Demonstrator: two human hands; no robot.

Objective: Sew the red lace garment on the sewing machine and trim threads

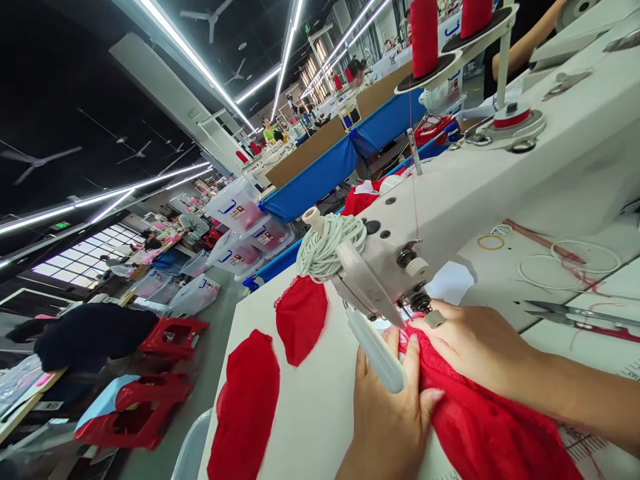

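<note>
A white sewing machine stands on a white table, its needle head at the middle of the view. Red lace fabric lies under the head and runs toward me. My left hand rests flat on the fabric's left edge, fingers stretched toward the presser foot. My right hand presses the fabric down just right of the needle, fingers flat. A coil of white cord hangs on the machine's end.
Two loose red fabric pieces lie on the table's left part. Scissors and white elastic rings lie at the right. Red thread cones stand on top. Red stools, bins and other workers fill the aisle at left.
</note>
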